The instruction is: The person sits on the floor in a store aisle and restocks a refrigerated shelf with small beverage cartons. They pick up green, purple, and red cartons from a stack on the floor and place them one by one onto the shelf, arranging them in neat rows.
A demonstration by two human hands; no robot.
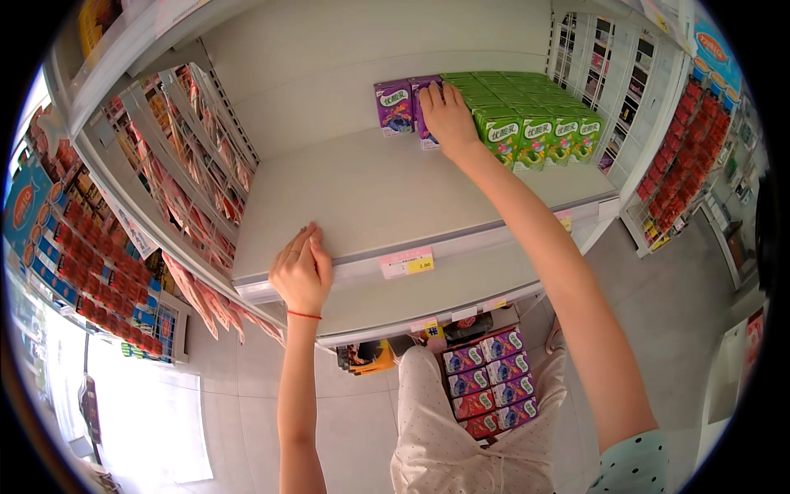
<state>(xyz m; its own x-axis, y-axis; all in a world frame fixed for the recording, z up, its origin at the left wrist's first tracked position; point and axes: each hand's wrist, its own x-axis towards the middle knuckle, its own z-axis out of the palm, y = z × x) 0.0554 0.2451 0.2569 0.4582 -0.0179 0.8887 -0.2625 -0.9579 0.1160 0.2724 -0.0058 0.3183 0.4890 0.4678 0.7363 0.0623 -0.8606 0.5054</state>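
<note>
On the shelf [345, 179], my right hand [449, 123] reaches to the back and curls its fingers over the top of a purple drink carton [427, 134]. The palm hides part of that carton, and its thumb side cannot be made out. Just left of it stands another purple carton [395, 108], upright. To the right, several rows of green drink cartons [537, 133] stand packed together, the nearest column partly behind my wrist. My left hand [301, 268] rests on the shelf's front left edge, fingers together, holding nothing.
Below, a box of purple and red cartons [490, 386] sits between my knees. A price tag [407, 262] marks the shelf front. A lower shelf [426, 299] runs beneath. Wire side panels [179, 148] flank the unit. Racks of red packets [673, 154] stand beyond.
</note>
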